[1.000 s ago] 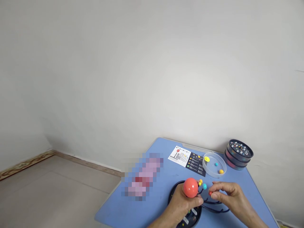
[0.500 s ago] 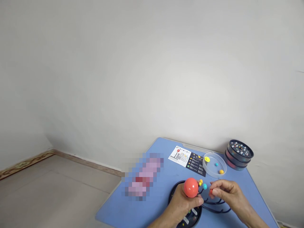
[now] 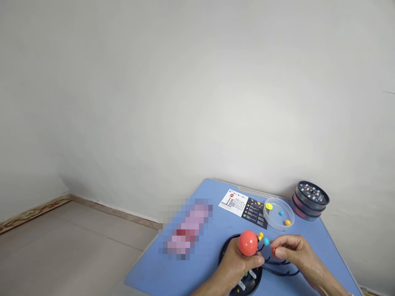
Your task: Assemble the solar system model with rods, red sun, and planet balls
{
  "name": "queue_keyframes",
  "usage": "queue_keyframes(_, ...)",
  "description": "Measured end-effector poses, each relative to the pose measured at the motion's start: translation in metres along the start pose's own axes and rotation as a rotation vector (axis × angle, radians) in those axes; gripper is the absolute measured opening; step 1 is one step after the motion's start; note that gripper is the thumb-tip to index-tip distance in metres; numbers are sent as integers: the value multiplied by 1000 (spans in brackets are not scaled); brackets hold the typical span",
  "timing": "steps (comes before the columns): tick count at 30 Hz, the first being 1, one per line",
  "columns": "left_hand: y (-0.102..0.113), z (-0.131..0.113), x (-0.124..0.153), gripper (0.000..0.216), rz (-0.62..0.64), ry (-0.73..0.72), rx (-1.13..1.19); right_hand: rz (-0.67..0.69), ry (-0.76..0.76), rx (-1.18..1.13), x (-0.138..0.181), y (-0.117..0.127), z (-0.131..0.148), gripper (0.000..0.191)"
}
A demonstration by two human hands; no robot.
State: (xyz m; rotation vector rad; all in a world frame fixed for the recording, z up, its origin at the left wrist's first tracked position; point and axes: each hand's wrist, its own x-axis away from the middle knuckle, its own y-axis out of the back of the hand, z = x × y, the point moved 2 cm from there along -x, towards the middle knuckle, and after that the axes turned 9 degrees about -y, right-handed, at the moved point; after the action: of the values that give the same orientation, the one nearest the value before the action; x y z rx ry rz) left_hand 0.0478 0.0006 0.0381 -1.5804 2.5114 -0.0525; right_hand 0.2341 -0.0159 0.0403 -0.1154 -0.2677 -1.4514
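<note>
Plain off-white back wall (image 3: 173,102), soft pale glow right of centre, shaded left wall (image 3: 24,139) meeting it at a corner, brown patterned skirting (image 3: 37,213) along both, grey-beige floor (image 3: 68,246) with thin seams, blue tabletop (image 3: 154,271), pale-edged, rounded far corner, beside back wall.

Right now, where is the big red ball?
In the head view, the big red ball is low, right of centre, at the left hand, just left of two small yellow balls.
</note>
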Motion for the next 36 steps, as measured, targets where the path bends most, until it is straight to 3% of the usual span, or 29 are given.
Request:
queue_keyframes(10,0,3,0,16,-9,-13,24,48,-22,-33,0,-4,0,25)
queue_keyframes(17,0,3,-1,15,-16,2,14,12,85,105,0,-3,2,28)
queue_keyframes(25,-1,2,-1,15,-6,-3,37,-80,369,452,9,-6,12,25)
queue_keyframes(30,-1,2,0,10,-20,8,83,-70,600,657,15,-10,16,19)
queue_keyframes(36,-2,2,-1,8,-28,3,101,-79,772,854,20,-12,20,16)
